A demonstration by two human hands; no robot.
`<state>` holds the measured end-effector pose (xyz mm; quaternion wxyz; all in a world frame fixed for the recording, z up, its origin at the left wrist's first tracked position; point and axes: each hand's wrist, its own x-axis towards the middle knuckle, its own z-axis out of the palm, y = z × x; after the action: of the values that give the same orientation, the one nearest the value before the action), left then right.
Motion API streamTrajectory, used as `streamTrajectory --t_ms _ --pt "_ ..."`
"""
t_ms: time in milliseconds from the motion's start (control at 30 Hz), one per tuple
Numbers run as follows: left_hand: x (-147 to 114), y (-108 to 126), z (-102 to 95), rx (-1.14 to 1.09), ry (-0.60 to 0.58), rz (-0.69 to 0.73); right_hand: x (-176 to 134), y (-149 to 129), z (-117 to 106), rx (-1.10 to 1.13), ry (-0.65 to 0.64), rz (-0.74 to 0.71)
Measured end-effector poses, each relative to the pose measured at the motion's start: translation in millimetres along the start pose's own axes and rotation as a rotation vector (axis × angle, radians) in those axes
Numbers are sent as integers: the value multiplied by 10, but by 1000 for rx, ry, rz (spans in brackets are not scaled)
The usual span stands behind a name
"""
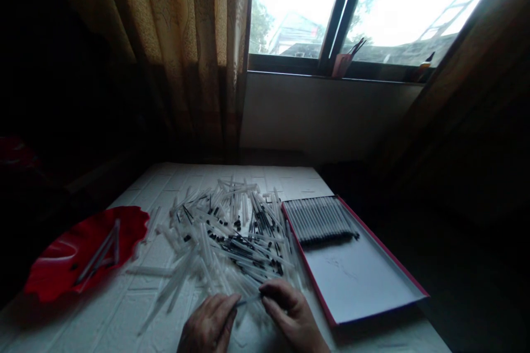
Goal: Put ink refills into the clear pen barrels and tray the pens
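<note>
My left hand [210, 324] pinches one end of a slim, pale pen [249, 301] at the near side of the table. At the pen's other end, the fingertips of my right hand [290, 313] are closed on it. Its ends are hidden by my fingers. Just beyond both hands spreads a loose heap of clear pen barrels [207, 251], with dark refills [267, 218] and small black caps [238, 224] among them.
On the right, a red-edged box lid [360, 287] holds a row of clear pens [321, 219] with black ends. A red scalloped dish [53, 256] with a few pens stands at the left. Behind the white brick-patterned table [103, 309] are a curtain [186, 55] and a window.
</note>
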<state>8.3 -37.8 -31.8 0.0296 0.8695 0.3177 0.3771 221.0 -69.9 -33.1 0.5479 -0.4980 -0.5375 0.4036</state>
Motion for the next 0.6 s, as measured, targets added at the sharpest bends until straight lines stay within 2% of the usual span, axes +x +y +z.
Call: streamTrajectory --t_ms 167,400,600 --pt "-36 -6 2 -27 -46 -8 44 -256 -119 -312 -119 -148" --pt "-43 6 -5 -7 -71 -1 31 -293 -198 -473 -214 -171" --pt "24 45 -41 48 -48 58 18 -295 -230 -628 -255 -188"
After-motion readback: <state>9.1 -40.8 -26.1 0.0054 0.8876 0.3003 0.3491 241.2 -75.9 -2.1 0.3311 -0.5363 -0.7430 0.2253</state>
